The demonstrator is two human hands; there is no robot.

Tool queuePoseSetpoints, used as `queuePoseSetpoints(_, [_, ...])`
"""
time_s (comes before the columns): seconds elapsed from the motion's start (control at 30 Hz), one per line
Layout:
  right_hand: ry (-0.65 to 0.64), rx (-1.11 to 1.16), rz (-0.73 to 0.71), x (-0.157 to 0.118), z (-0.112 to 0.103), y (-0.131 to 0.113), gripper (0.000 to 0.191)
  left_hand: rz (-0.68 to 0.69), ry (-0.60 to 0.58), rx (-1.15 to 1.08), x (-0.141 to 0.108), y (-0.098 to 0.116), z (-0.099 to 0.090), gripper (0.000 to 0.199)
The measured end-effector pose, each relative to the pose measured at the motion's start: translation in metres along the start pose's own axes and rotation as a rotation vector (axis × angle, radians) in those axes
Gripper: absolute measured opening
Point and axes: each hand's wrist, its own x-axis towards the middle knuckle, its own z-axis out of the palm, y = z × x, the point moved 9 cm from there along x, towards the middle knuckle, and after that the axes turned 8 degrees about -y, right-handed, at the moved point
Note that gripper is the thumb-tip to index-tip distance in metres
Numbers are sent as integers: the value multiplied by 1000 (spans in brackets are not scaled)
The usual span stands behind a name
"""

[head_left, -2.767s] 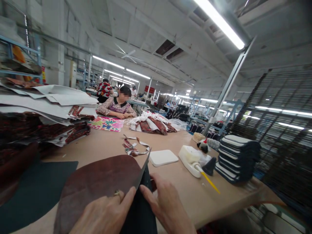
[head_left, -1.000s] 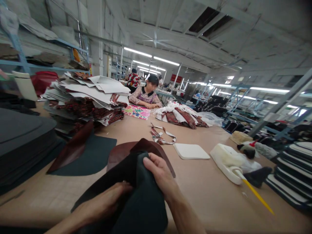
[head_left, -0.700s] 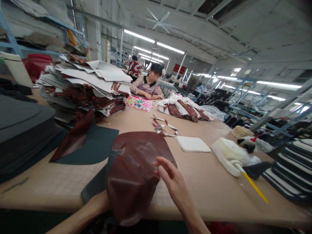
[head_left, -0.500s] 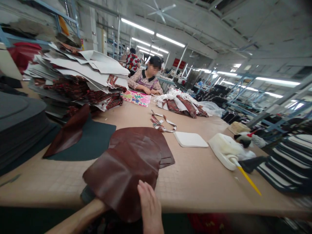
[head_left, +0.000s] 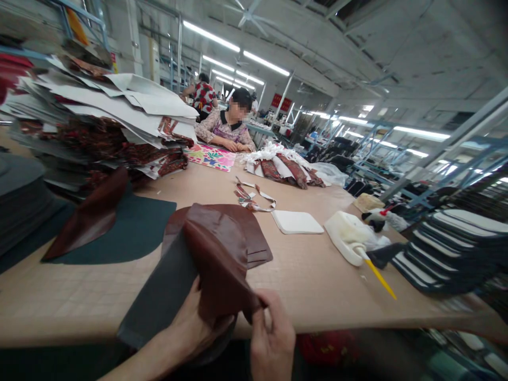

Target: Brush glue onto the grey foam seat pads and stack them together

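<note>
A brown leather piece (head_left: 216, 264) is folded back over itself near the table's front edge, baring a dark grey piece (head_left: 159, 293) beneath. My right hand (head_left: 272, 333) pinches a corner of the leather between thumb and fingers. My left hand (head_left: 192, 320) grips the leather from the left at its lower fold, with part of its fingers hidden under it. Behind lies another brown leather piece (head_left: 257, 241) with several slits at its right side. To the left, a curled brown leather piece (head_left: 89, 222) rests on a dark green sheet (head_left: 138, 233).
A tall pile of white-backed pieces (head_left: 130, 100) stands at the left. A white pad (head_left: 297, 222), a white glue bottle with yellow nozzle (head_left: 343, 238) and a stack of black-and-white pads (head_left: 444, 254) lie rightward. A co-worker (head_left: 228, 124) sits across the table (head_left: 317, 286).
My right hand has gone from lying flat on the leather to pinching its corner, and the leather is folded back. More of my left hand and the grey piece show. The view has turned rightward.
</note>
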Motion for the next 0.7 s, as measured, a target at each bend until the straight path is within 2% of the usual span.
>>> queuePoseSetpoints(0.07, [17,-62,14,33,-20,0,15,61,-109,59,8,0,2,48])
queuePoseSetpoints(0.17, [25,-111,-64,97,-41,-9,17,84,-244,165,11,1,11,58])
queuePoseSetpoints(0.33, [223,-42,-60,201,-86,-5,18,90,-305,189,8,-2,19,56])
queuePoseSetpoints(0.43, [223,53,-33,248,-104,4,15,154,-325,159,4,-2,11,59])
queuePoseSetpoints(0.5, [149,141,15,266,-105,11,12,223,-378,128,0,-1,0,55])
queuePoseSetpoints(0.57, [42,222,67,272,-98,14,11,264,-432,92,-3,-1,-16,47])
queuePoseSetpoints(0.63, [-59,288,100,267,-89,9,13,229,-450,68,0,-7,-35,39])
queuePoseSetpoints(0.7, [-140,339,102,256,-81,-4,19,135,-448,57,9,-16,-52,33])
